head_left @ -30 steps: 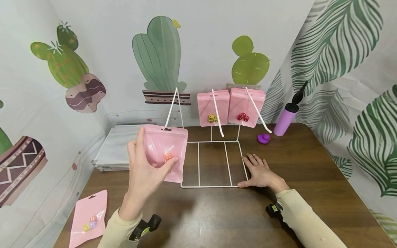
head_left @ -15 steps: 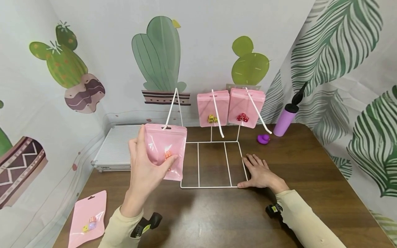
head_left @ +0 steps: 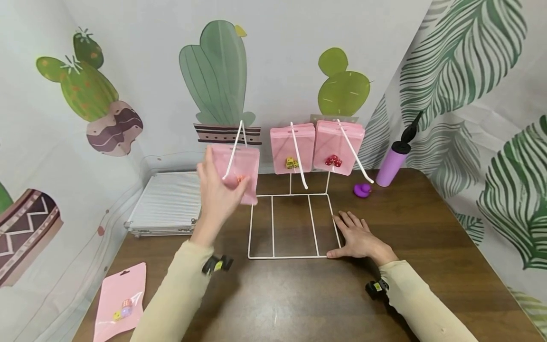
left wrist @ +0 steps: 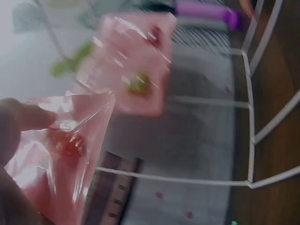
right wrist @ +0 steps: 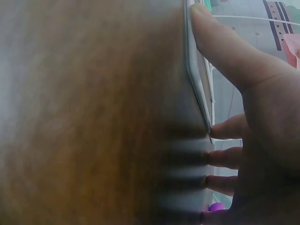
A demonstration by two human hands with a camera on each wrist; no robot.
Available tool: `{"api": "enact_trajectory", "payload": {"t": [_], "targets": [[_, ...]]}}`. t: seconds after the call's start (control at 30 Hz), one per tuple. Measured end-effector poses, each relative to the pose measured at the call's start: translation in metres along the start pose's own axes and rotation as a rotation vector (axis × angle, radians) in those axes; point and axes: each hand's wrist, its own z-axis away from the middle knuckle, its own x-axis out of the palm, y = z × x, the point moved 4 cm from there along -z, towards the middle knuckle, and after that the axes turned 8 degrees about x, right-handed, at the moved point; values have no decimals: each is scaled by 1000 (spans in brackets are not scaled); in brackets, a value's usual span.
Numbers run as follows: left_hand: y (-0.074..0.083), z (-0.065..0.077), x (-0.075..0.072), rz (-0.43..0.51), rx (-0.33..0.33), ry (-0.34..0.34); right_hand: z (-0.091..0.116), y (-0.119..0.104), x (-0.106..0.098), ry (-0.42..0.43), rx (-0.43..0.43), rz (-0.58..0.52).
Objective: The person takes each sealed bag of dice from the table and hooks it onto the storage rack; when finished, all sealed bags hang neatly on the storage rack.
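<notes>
In the head view my left hand (head_left: 217,192) pinches a pink pouch (head_left: 237,166) by its left side, thumb across the front near orange dice (head_left: 240,179). The pouch hangs on the left hook (head_left: 232,154) of a white wire rack (head_left: 273,228), with the hook passing in front of it. The left wrist view shows the same pouch (left wrist: 70,150) between thumb and fingers, slightly blurred. My right hand (head_left: 356,237) lies with fingers spread at the rack base's right front corner, its thumb and fingertips touching the wire. In the right wrist view that hand (right wrist: 267,108) rests against the frame.
Pink pouches with yellow dice (head_left: 293,149) and pouches with red dice (head_left: 339,147) hang on the other hooks. Another pink pouch (head_left: 121,299) lies at the left. A silver case (head_left: 166,202), a purple duck (head_left: 363,190) and a purple pump (head_left: 392,164) stand on the table (head_left: 307,299).
My left hand has pushed the pink pouch up and back along the left hook, away from its tip. The right hand has stayed in place on the rack base.
</notes>
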Motion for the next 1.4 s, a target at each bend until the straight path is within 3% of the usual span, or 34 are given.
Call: {"api": "enact_trajectory", "payload": {"t": [0.2,0.4,0.63,0.8,1.03,1.4], "targets": [[-34,-41,50,-31,0,56,2,1,-1,1,2,-2],[-45,-57,66,-51,31,114,2,0,-1,4,0,8],[-47,-56,65,-35,1,104,-1,-1,-2,6,0,8],[-49,-52,65,-39,-58,41,-1,-1,-1,0,3,9],[-53,-46,61,-35,-58,-23,0,-1,0,-2,5,12],[-56,-34,33,-28,-88,-124,0,-2,0,-7,9,-1]]}}
